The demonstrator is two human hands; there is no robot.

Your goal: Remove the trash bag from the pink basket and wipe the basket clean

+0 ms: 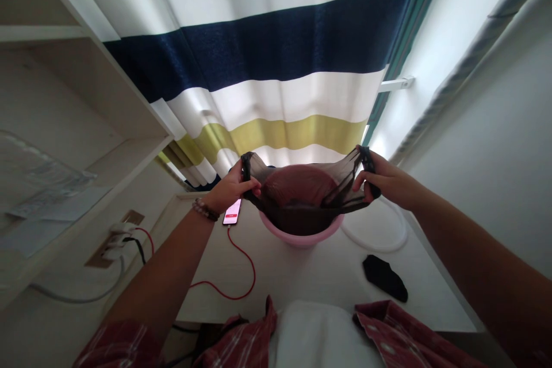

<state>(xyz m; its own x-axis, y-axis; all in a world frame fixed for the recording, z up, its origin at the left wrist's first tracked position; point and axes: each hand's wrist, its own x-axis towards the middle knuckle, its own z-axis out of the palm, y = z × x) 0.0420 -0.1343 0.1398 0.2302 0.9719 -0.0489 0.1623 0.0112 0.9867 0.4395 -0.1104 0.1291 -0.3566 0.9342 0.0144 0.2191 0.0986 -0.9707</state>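
Note:
A thin black plastic bag (297,215) is stretched wide between my two hands, its mouth held open over a pink bin (302,238) on the desk. My left hand (233,187) grips the left edge of the bag, thumb pressed on the film. Bunched plastic at the right edge is in the closed fingers of my right hand (383,178). Through the sheer film the pink of the bin shows. The bag hides most of the bin's rim and inside; whether the bag touches the rim I cannot tell.
On the white desk (297,282) lie a white ring (394,244), a folded black item (385,278) and a lit phone (232,213) with a red cable (253,276). Plugs fill a wall socket (116,241) at left, below shelves (129,155). A striped curtain (280,57) hangs behind.

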